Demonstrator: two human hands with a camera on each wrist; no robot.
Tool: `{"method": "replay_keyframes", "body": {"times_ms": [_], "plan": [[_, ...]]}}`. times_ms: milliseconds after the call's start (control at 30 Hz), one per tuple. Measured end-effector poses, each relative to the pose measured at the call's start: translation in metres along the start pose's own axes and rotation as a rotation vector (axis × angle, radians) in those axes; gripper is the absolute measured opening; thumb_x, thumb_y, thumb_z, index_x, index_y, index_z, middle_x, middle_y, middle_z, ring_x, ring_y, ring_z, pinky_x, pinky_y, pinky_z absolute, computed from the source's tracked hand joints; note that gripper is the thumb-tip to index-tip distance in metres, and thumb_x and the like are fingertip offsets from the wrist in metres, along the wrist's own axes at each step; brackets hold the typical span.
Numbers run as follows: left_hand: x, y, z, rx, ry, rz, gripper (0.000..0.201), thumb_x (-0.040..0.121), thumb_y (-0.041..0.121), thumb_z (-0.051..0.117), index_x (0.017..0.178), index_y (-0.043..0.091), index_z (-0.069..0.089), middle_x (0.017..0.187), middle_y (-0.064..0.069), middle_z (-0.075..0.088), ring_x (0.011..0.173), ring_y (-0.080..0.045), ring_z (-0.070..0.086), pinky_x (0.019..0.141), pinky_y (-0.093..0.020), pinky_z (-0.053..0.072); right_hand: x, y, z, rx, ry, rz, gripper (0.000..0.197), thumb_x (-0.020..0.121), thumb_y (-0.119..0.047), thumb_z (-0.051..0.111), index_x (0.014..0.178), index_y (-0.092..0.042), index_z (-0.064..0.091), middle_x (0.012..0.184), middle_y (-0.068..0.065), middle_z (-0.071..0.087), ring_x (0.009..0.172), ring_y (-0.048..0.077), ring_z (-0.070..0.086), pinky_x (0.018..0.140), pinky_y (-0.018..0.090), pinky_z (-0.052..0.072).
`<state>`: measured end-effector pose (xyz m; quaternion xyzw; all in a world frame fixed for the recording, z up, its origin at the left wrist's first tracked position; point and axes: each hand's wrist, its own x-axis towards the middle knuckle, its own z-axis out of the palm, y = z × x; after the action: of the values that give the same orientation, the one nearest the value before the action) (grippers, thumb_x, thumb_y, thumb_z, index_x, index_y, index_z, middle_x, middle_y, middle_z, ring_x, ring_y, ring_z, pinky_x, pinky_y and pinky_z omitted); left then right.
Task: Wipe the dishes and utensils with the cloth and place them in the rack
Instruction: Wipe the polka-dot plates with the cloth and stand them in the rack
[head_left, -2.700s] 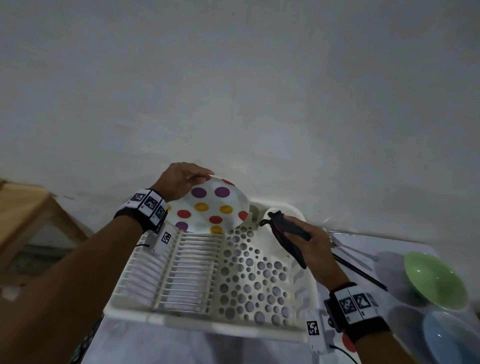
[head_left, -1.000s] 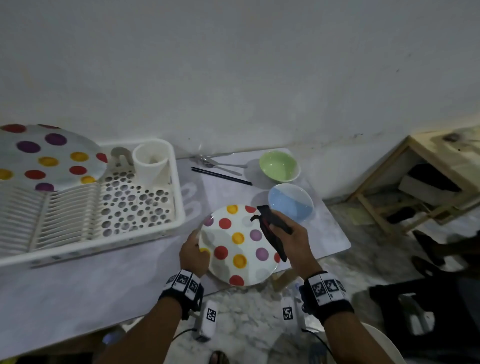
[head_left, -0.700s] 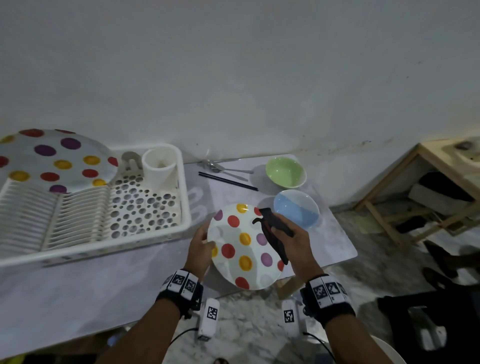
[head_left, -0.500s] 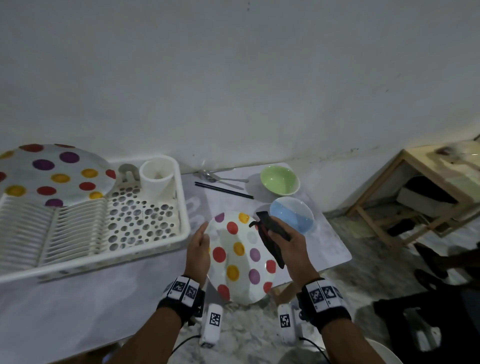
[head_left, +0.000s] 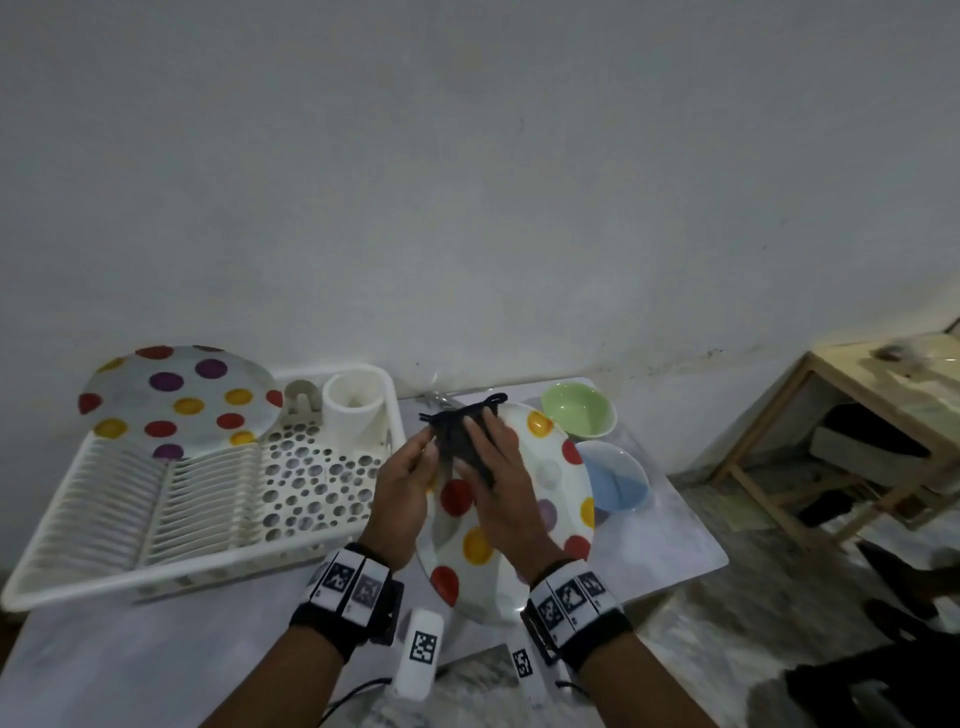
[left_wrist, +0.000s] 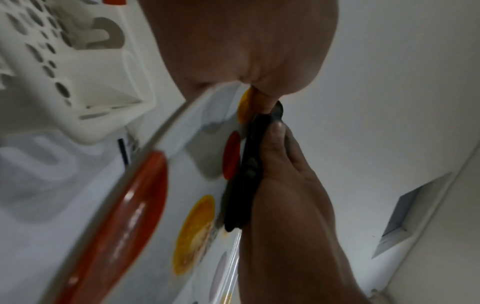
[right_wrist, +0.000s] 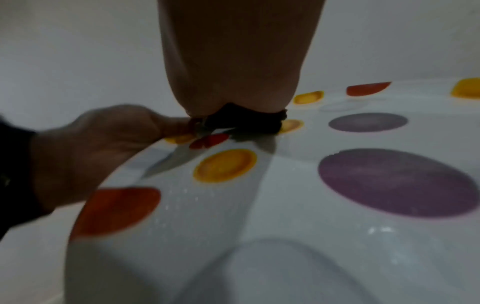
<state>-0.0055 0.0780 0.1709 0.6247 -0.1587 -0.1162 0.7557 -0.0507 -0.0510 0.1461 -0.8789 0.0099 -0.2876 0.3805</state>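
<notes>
I hold a white plate with coloured dots (head_left: 558, 467) tilted up above the table's front edge. My left hand (head_left: 405, 483) grips its left rim. With fingers laid over a black cloth (head_left: 454, 434), my right hand (head_left: 498, 467) holds it against the plate's upper left face. The left wrist view shows the cloth (left_wrist: 246, 174) squeezed between my right hand (left_wrist: 285, 195) and the plate (left_wrist: 202, 226). The right wrist view shows the cloth (right_wrist: 246, 120) bunched under my palm on the plate (right_wrist: 285, 195). A second dotted plate (head_left: 176, 400) stands in the white rack (head_left: 208, 566).
The rack's utensil cup (head_left: 356, 410) stands at its back right corner. A green bowl (head_left: 579, 413) and a blue bowl (head_left: 615, 478) sit behind the plate on the right. A spoon (head_left: 439, 399) peeks out behind the cloth. A wooden table (head_left: 883, 405) stands at far right.
The plate has come off the table and tilted up towards me. My right hand slid the cloth from the plate's right side to its upper left. My left hand still grips the rim.
</notes>
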Motion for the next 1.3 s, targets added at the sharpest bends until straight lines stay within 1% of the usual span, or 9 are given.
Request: {"method": "replay_keyframes", "body": {"times_ms": [100, 200, 433, 533, 700, 833, 1000, 1167, 1300], "plan": [[0.009, 0.021, -0.003, -0.015, 0.018, 0.053, 0.03, 0.101, 0.009, 0.042, 0.122, 0.02, 0.062, 0.113, 0.011, 0.071, 0.109, -0.007, 0.065, 0.087, -0.017, 0.05, 0.017, -0.015, 0.009, -0.32, -0.111, -0.149, 0.056, 0.102, -0.048, 0.025, 0.152, -0.023, 0.019, 0.161, 0.014, 0.013, 0.15, 0.028, 0.005, 0.121, 0.036, 0.004], [0.014, 0.044, -0.011, -0.016, 0.011, 0.08, 0.033, 0.101, 0.006, 0.042, 0.127, 0.016, 0.059, 0.118, 0.008, 0.068, 0.108, -0.002, 0.064, 0.088, -0.015, 0.05, 0.036, -0.019, -0.001, -0.445, -0.142, -0.202, 0.056, 0.102, -0.049, 0.018, 0.153, -0.028, 0.012, 0.162, 0.007, 0.002, 0.15, 0.027, -0.001, 0.121, 0.042, 0.005], [0.025, 0.075, -0.041, -0.067, 0.135, 0.087, 0.031, 0.1, 0.017, 0.048, 0.128, 0.025, 0.059, 0.115, 0.004, 0.069, 0.097, -0.006, 0.069, 0.077, -0.025, 0.058, 0.068, 0.007, -0.039, -0.561, -0.044, -0.031, 0.058, 0.099, -0.053, 0.006, 0.153, -0.03, 0.002, 0.163, 0.011, 0.003, 0.149, 0.032, 0.004, 0.118, 0.049, 0.012], [0.025, 0.08, -0.042, -0.074, 0.17, 0.101, 0.032, 0.1, 0.018, 0.048, 0.13, 0.023, 0.058, 0.112, 0.01, 0.07, 0.096, -0.003, 0.069, 0.073, -0.022, 0.058, 0.056, 0.008, -0.032, -0.518, -0.023, 0.018, 0.06, 0.099, -0.053, 0.005, 0.153, -0.027, 0.005, 0.162, 0.016, 0.007, 0.148, 0.035, 0.005, 0.117, 0.05, 0.01], [0.019, 0.074, -0.029, -0.083, 0.185, 0.048, 0.03, 0.1, 0.02, 0.049, 0.125, 0.03, 0.061, 0.13, -0.002, 0.063, 0.12, -0.022, 0.059, 0.102, -0.048, 0.048, 0.034, -0.007, 0.003, -0.394, -0.043, 0.023, 0.059, 0.1, -0.053, 0.007, 0.153, -0.027, 0.004, 0.161, 0.011, 0.003, 0.149, 0.031, 0.001, 0.119, 0.051, 0.012], [0.021, 0.077, -0.022, -0.068, 0.181, 0.028, 0.033, 0.1, 0.013, 0.047, 0.131, 0.018, 0.058, 0.126, -0.002, 0.064, 0.1, 0.001, 0.063, 0.087, -0.018, 0.052, 0.036, -0.034, 0.012, -0.389, -0.103, -0.127, 0.055, 0.101, -0.05, 0.01, 0.153, -0.032, 0.008, 0.163, 0.006, 0.002, 0.15, 0.022, -0.008, 0.12, 0.041, 0.0], [0.031, 0.091, -0.028, -0.148, 0.238, -0.008, 0.029, 0.099, 0.015, 0.049, 0.123, 0.02, 0.065, 0.116, -0.01, 0.07, 0.102, -0.023, 0.069, 0.084, -0.035, 0.056, 0.035, -0.056, 0.008, -0.482, -0.24, -0.342, 0.052, 0.104, -0.04, 0.022, 0.153, -0.025, 0.016, 0.163, 0.008, 0.007, 0.15, 0.027, -0.003, 0.119, 0.042, -0.002], [0.036, 0.098, -0.042, -0.194, 0.259, 0.006, 0.024, 0.099, 0.015, 0.05, 0.112, 0.025, 0.067, 0.11, -0.005, 0.072, 0.097, -0.024, 0.071, 0.08, -0.038, 0.058, 0.021, -0.051, -0.004, -0.528, -0.38, -0.456, 0.05, 0.105, -0.041, 0.022, 0.153, -0.029, 0.015, 0.163, 0.004, 0.003, 0.15, 0.022, -0.008, 0.121, 0.041, -0.004], [0.029, 0.093, -0.045, -0.147, 0.236, 0.001, 0.026, 0.1, 0.017, 0.049, 0.116, 0.026, 0.066, 0.111, -0.005, 0.071, 0.102, -0.027, 0.068, 0.084, -0.042, 0.056, 0.041, -0.031, -0.015, -0.557, -0.379, -0.381, 0.053, 0.102, -0.048, 0.011, 0.153, -0.032, 0.012, 0.163, 0.002, 0.0, 0.15, 0.021, -0.006, 0.121, 0.045, 0.001]]}}
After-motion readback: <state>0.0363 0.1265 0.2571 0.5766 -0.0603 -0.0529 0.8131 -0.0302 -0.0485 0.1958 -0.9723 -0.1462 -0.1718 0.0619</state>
